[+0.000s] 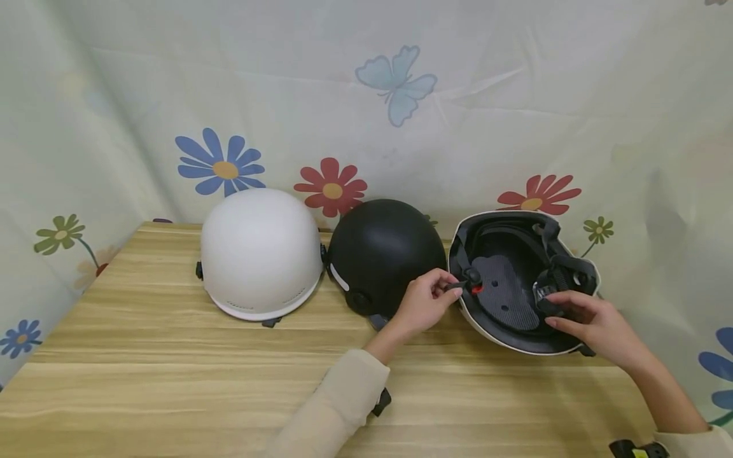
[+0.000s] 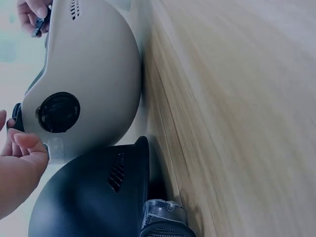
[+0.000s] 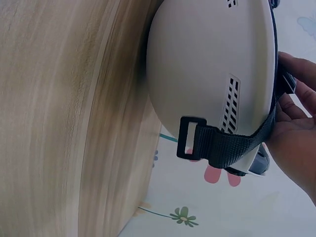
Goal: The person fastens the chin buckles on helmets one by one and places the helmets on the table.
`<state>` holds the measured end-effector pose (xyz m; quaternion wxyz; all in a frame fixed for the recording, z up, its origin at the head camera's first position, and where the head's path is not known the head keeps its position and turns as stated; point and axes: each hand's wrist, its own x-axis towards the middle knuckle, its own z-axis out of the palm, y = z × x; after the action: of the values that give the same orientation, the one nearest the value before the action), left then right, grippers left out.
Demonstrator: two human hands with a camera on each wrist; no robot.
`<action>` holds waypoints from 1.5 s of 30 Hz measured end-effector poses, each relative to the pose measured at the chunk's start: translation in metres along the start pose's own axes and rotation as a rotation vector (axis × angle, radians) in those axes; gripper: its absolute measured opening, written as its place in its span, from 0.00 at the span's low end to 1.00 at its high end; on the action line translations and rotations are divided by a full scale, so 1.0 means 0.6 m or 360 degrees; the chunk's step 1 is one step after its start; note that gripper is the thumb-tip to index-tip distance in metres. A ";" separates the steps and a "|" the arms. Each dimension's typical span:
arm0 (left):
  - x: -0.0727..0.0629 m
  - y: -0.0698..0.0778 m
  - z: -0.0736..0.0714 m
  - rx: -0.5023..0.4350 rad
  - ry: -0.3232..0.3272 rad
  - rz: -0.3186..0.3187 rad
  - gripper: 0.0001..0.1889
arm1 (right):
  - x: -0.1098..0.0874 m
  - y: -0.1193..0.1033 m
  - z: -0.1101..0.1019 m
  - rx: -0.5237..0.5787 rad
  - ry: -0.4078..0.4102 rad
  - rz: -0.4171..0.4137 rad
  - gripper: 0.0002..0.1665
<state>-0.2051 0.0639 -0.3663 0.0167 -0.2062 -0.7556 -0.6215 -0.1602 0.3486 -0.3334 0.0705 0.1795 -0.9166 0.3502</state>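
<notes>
An upturned white helmet (image 1: pixel 504 296) shows its black lining at the right of the head view. At its left rim, my left hand (image 1: pixel 420 304) pinches a black strap end (image 1: pixel 455 286) beside a small red piece (image 1: pixel 477 289). My right hand (image 1: pixel 601 326) holds a black buckle (image 1: pixel 550 306) between thumb and fingers over the right side of the lining. The right wrist view shows the helmet's vented outer shell (image 3: pixel 197 64) and a webbing strap (image 3: pixel 232 148) hanging over it. A round black knob (image 2: pixel 59 112) sits on its side in the left wrist view.
A black helmet (image 1: pixel 386 248) stands dome up close against the left of the upturned one. Left of that is another white helmet (image 1: pixel 260 248), also dome up. All are on a wooden table (image 1: pixel 172 381), with a flowered cloth (image 1: pixel 458 140) hanging behind.
</notes>
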 end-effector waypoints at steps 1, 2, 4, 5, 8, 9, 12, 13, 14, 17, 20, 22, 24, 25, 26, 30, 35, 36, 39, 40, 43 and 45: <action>0.000 0.000 0.000 0.0026 0.0002 0.0000 0.06 | 0.000 0.000 0.000 0.0000 0.0002 -0.0002 0.16; 0.000 0.000 0.001 0.0048 0.0005 0.0005 0.07 | 0.001 -0.001 0.000 0.0007 0.0001 -0.0001 0.16; -0.001 -0.003 0.002 0.0092 0.0005 0.0020 0.08 | 0.000 0.000 0.000 0.0007 -0.0009 0.0004 0.16; -0.001 -0.004 0.002 0.0118 0.0003 0.0032 0.08 | 0.000 0.000 0.000 0.0005 -0.0015 0.0007 0.17; -0.001 -0.009 0.002 0.0167 -0.0005 0.0055 0.06 | 0.000 0.000 0.001 0.0002 -0.0022 0.0011 0.17; -0.001 -0.011 0.002 0.0175 -0.0008 0.0058 0.06 | 0.000 0.000 0.001 -0.0001 -0.0025 0.0008 0.17; -0.002 -0.011 0.001 0.0164 -0.0007 0.0049 0.05 | 0.001 0.001 0.002 -0.0003 -0.0020 -0.0002 0.17; -0.002 -0.011 0.000 0.0160 -0.0002 0.0044 0.04 | 0.001 0.002 0.002 -0.0002 -0.0019 -0.0005 0.17; -0.002 -0.010 -0.001 0.0148 0.0006 0.0038 0.04 | 0.001 0.002 0.002 0.0000 -0.0022 -0.0004 0.17; -0.002 -0.007 -0.003 0.0114 0.0033 0.0027 0.03 | 0.000 0.003 0.001 0.0012 -0.0029 0.0008 0.17; -0.002 -0.005 -0.005 0.0080 0.0047 0.0029 0.03 | 0.000 0.003 -0.001 0.0011 -0.0034 0.0017 0.17; -0.002 -0.005 -0.004 0.0057 0.0045 0.0030 0.05 | 0.000 0.001 -0.002 0.0003 -0.0031 0.0024 0.17; -0.002 -0.006 -0.003 0.0039 0.0042 0.0046 0.09 | 0.001 -0.001 -0.003 -0.0011 -0.0027 0.0030 0.17; -0.002 -0.007 -0.003 0.0034 0.0038 0.0055 0.12 | 0.001 -0.003 -0.004 -0.0019 -0.0026 0.0032 0.17; -0.003 -0.007 -0.003 0.0040 0.0033 0.0069 0.15 | 0.001 -0.004 -0.004 -0.0017 -0.0017 0.0028 0.17; -0.004 -0.006 -0.006 0.0118 -0.0014 0.0149 0.23 | 0.002 -0.006 -0.004 0.0039 0.0004 -0.0043 0.17; -0.002 -0.005 -0.009 0.0237 -0.0097 0.0204 0.23 | 0.004 -0.007 -0.004 0.0110 0.0013 -0.0177 0.21; -0.002 -0.005 -0.009 0.0253 -0.0109 0.0211 0.23 | 0.005 -0.008 -0.004 0.0107 0.0016 -0.0196 0.22; 0.000 -0.005 -0.009 0.0288 -0.0131 0.0226 0.22 | 0.008 -0.013 -0.006 0.0061 0.0038 -0.0244 0.22; 0.000 -0.006 -0.009 0.0292 -0.0132 0.0232 0.22 | 0.009 -0.015 -0.006 0.0050 0.0041 -0.0258 0.22; 0.001 -0.004 -0.008 0.0305 -0.0129 0.0242 0.23 | 0.013 -0.023 -0.007 0.0034 0.0041 -0.0290 0.23; 0.001 -0.003 -0.008 0.0317 -0.0130 0.0236 0.22 | 0.016 -0.029 -0.008 0.0015 0.0033 -0.0311 0.24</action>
<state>-0.2075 0.0593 -0.3668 0.0523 -0.2839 -0.7963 -0.5316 -0.1623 0.3368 -0.3168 0.1130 0.2649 -0.8922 0.3479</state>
